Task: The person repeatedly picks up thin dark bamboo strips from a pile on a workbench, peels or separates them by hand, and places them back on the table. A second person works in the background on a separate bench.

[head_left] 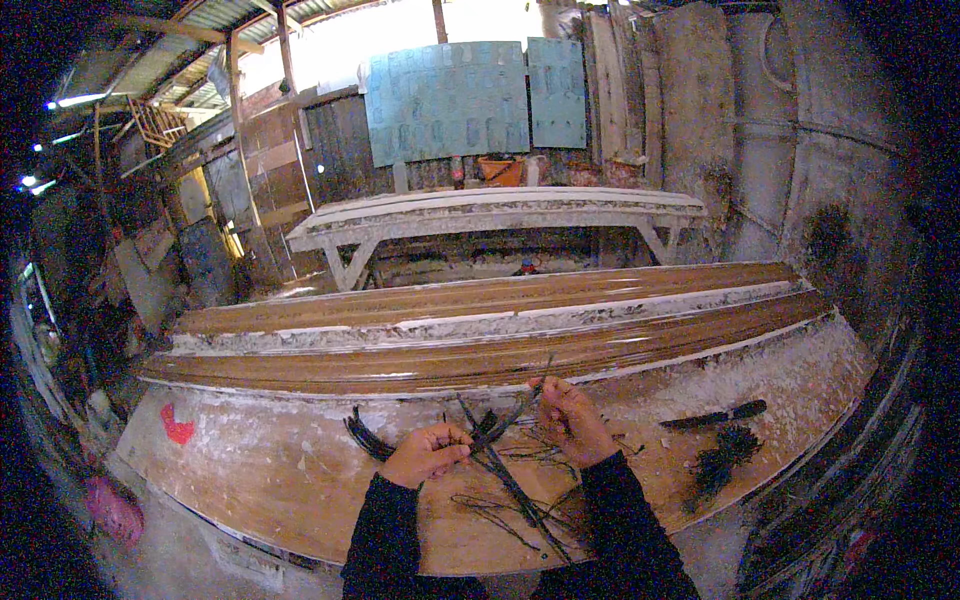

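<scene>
My left hand point(430, 455) is closed, its thumb and fingers pinching one end of a bundle of thin dark strands point(486, 430) above the table. My right hand point(575, 420), a little farther off and to the right, pinches a thin dark strip point(527, 402) that slants up past its fingertips. What the strands are made of cannot be told. Another dark bunch point(368, 436) lies just beyond my left hand. Between my forearms, loose dark strands point(520, 490) lie crossed on the wooden tabletop point(270, 480).
To the right lie a dark knife-like tool point(715, 415) and a tangled black tuft point(728, 452). A red scrap point(177, 425) is at the left. Long brown panels with white edges point(480, 361) span the table's far side. A white-topped bench point(500, 205) stands behind.
</scene>
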A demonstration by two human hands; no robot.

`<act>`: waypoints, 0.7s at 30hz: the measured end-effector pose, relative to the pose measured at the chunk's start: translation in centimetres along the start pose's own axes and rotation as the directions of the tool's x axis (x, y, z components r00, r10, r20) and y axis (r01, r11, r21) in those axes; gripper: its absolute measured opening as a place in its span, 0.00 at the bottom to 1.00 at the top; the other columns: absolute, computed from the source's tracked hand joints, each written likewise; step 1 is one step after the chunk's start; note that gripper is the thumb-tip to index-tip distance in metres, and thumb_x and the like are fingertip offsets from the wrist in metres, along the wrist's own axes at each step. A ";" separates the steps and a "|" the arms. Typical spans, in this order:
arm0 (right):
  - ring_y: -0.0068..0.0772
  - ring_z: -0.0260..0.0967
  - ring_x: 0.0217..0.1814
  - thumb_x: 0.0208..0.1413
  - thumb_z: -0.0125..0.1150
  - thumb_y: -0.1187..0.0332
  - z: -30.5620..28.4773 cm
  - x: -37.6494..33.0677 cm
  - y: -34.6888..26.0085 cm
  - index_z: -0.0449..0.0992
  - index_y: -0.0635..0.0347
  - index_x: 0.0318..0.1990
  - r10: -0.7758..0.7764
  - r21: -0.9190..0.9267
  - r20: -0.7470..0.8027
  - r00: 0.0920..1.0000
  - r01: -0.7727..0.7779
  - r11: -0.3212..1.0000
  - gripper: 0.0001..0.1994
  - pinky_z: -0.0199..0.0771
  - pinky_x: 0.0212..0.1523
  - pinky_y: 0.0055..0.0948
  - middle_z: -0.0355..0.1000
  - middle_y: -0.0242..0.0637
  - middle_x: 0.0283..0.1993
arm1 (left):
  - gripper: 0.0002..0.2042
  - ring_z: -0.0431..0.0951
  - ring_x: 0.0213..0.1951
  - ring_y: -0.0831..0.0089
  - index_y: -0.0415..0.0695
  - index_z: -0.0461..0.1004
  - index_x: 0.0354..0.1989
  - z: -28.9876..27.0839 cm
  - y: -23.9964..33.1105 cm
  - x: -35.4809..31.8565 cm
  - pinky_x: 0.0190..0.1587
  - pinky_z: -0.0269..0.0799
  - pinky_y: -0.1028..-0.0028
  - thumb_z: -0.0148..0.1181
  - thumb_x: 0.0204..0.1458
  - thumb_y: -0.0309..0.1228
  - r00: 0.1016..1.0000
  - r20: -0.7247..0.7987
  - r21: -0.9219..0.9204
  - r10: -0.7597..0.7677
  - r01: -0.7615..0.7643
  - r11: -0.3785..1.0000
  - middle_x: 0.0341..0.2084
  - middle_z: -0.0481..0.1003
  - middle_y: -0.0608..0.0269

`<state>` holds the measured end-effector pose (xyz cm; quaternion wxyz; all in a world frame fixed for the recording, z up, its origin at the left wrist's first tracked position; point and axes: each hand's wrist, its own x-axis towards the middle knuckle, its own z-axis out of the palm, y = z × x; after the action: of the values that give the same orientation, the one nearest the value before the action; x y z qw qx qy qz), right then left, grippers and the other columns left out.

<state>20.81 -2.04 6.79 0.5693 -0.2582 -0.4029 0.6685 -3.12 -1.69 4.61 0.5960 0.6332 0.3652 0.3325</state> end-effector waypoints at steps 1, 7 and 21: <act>0.11 0.46 0.11 0.51 0.51 0.60 -0.1 0.0 0.0 0.66 0.57 0.38 -0.006 -0.004 -0.003 1.000 0.006 1.000 0.12 0.44 0.09 0.11 0.52 0.20 0.15 | 0.07 0.60 0.15 0.87 0.43 0.69 0.34 0.0 -0.1 0.1 0.15 0.54 0.86 0.53 0.48 0.30 1.000 0.001 0.019 -0.003 0.003 1.000 0.20 0.70 0.71; 0.12 0.51 0.14 0.51 0.51 0.61 -0.4 -0.2 -0.2 0.68 0.54 0.33 -0.035 -0.047 -0.174 0.984 0.027 0.998 0.08 0.49 0.11 0.11 0.56 0.20 0.17 | 0.09 0.61 0.16 0.88 0.45 0.69 0.36 0.0 -0.1 0.2 0.16 0.53 0.86 0.55 0.47 0.32 0.998 -0.063 0.032 -0.029 0.031 0.999 0.22 0.70 0.72; 0.18 0.66 0.25 0.48 0.53 0.69 -2.2 0.0 -0.8 0.68 0.56 0.33 -0.008 0.374 -0.225 0.974 0.093 0.923 0.05 0.67 0.20 0.11 0.67 0.28 0.27 | 0.08 0.62 0.18 0.88 0.45 0.71 0.34 -2.7 -0.8 0.4 0.19 0.53 0.87 0.57 0.45 0.32 0.882 -0.462 -0.128 0.094 -0.171 0.977 0.25 0.72 0.69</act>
<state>23.04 -1.46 6.27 0.6666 -0.2039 -0.2064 0.6866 -5.26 -0.01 4.01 0.5205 0.5101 0.4210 0.5401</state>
